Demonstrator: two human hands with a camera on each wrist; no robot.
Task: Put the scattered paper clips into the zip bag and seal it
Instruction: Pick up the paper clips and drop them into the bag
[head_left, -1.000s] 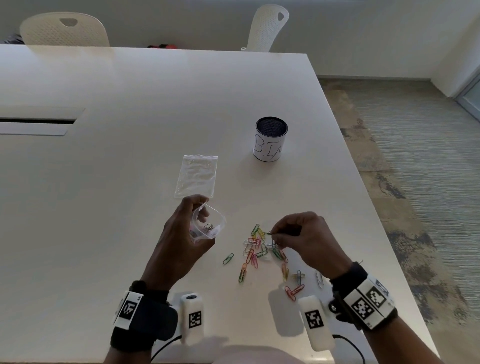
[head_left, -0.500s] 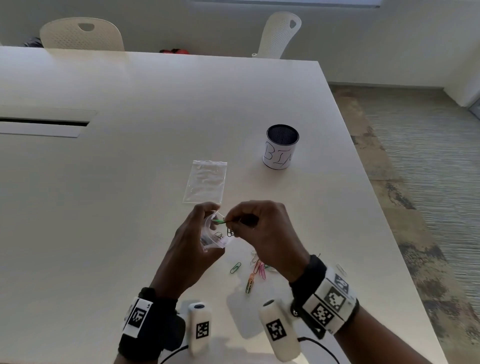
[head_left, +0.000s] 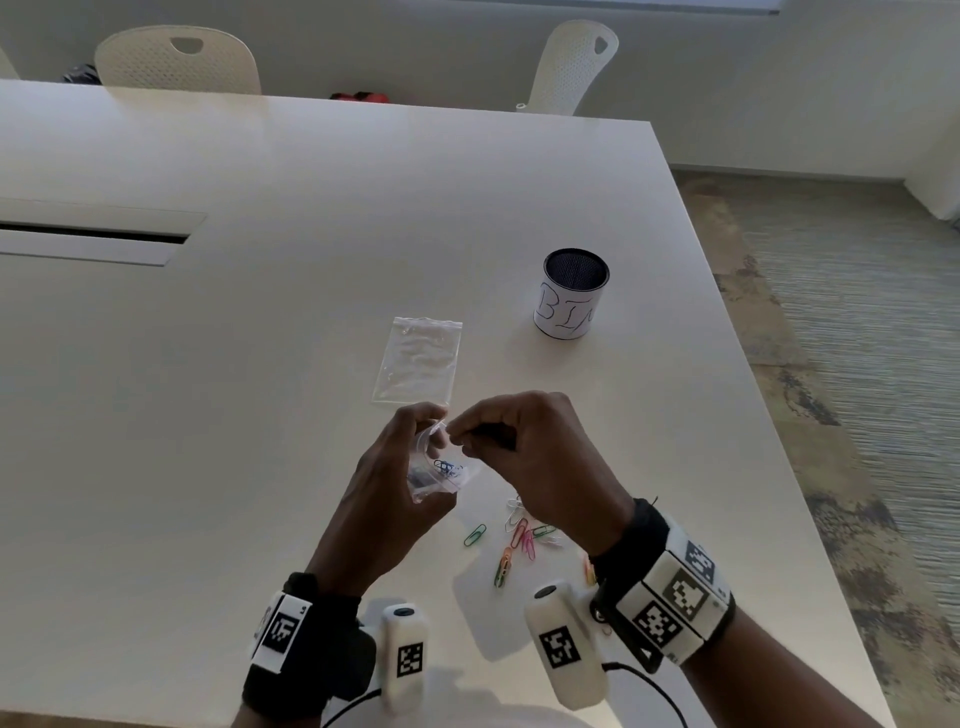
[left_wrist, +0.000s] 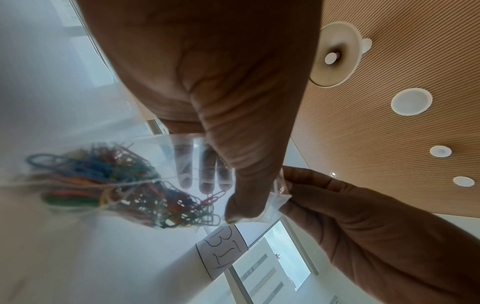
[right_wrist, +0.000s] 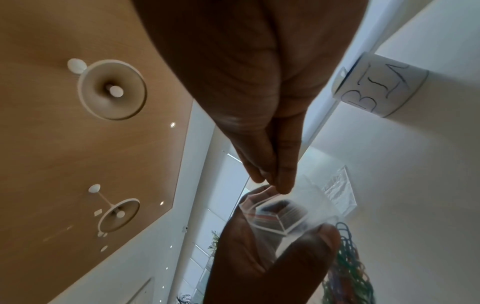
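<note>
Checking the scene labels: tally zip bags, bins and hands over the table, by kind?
Zip bags: 2, the held zip bag and the flat zip bag on the table
Bins: 1, the bin cup
Hands: 2, the left hand and the right hand, both on the held zip bag
Total: 5
The loose paper clips are partly hidden by the right hand, so they are not counted.

bin cup (head_left: 570, 293) far right, spare bag (head_left: 418, 361) ahead
</note>
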